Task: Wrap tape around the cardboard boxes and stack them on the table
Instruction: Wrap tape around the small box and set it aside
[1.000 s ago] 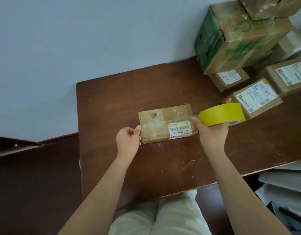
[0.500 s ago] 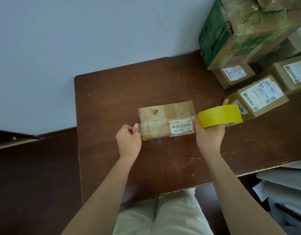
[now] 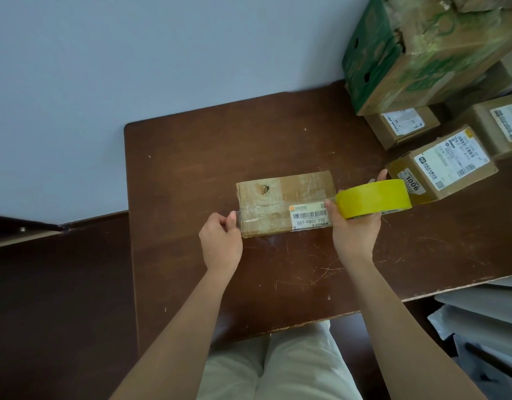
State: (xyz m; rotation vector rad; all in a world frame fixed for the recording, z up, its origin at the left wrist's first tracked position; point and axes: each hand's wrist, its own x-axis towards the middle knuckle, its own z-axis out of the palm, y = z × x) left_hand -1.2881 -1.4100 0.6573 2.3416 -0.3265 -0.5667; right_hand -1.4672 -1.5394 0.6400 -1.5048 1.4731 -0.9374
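Note:
A flat cardboard box with a barcode label lies in the middle of the dark wooden table. My right hand grips a yellow tape roll at the box's right end. A clear strip of tape runs from the roll along the box's near side to its left end. There my left hand pinches the strip's free end at the box's left edge.
Several cardboard boxes stand at the table's right: a big green-printed box on top, a small labelled box under it, a box marked 1006 just behind the roll. Grey bags lie right of the table's front edge.
The tape strip has been drawn out to the box's left end. My left hand now pinches it there. My right hand with the roll has stayed at the right end.

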